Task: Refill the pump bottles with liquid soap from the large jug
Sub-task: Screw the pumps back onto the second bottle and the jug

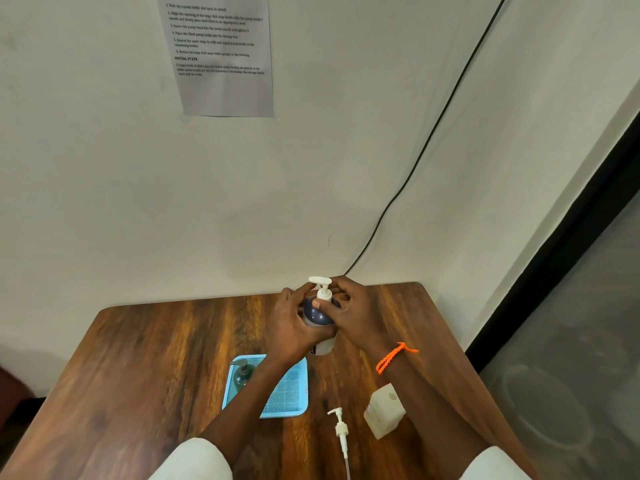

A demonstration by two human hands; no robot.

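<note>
1. Clearly the step in hand is the pump head: both hands hold one pump bottle (320, 318) upright, behind the blue tray (291, 393) and toward the wall. Whether the head is going on or coming off, I cannot tell.
2. The left hand (294, 320) wraps its fingers round the bottle's dark shoulder and steadies it; the right hand (349, 313) pinches the white collar under the pump head (320, 282).
3. The next move, as I judge it, calls for a firm twist at the collar while the left hand keeps the body from turning, with the bottle kept upright so nothing spills.
4. Right of the tray, a pale square bottle (384, 410) stands open, and its loose pump (341, 429) lies between the two; a green pump bottle (242, 375) lies in the tray's left end.
5. The large jug is not in view.
6. Bare table (156, 358) opens left of the tray; the right edge runs near the square bottle, so a nudge could send it off.
</note>
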